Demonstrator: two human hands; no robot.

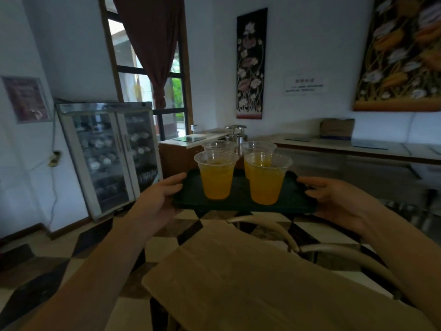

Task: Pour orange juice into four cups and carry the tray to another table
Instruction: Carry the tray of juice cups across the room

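Note:
A dark green tray (pixel 241 201) is held in the air at chest height, above the floor and past the far edge of a wooden table. My left hand (pixel 162 194) grips its left rim and my right hand (pixel 334 199) grips its right rim. Several clear plastic cups of orange juice stand upright on it: a near left cup (pixel 216 175), a near right cup (pixel 266 180), a far left cup (pixel 218 146) and a far right cup (pixel 257 149). The near cups partly hide the far ones.
A light wooden table (pixel 238 278) lies below the tray, with curved chair backs (pixel 267 225) at its far right. A glass-door fridge (pixel 107 154) stands at the left. A brown counter (pixel 181 151) and a long side table (pixel 358 149) run along the back wall. The floor is chequered.

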